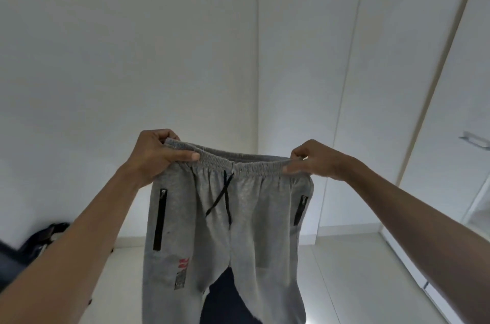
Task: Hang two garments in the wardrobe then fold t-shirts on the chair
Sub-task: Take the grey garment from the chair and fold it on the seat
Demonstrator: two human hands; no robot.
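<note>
Grey sweatpants (233,223) hang in front of me, held up by the elastic waistband. They have a black drawstring, two black zip pockets and a red mark on the left thigh. My left hand (159,156) grips the waistband's left end. My right hand (315,159) pinches its right end. The legs drop out of the frame at the bottom. Between the legs shows something dark blue (225,297); I cannot tell what it is.
White wardrobe doors (450,111) with a metal handle (474,139) stand at the right. A white wall fills the background. A dark heap of clothes (42,239) lies at the lower left. Pale floor tiles (344,270) spread below.
</note>
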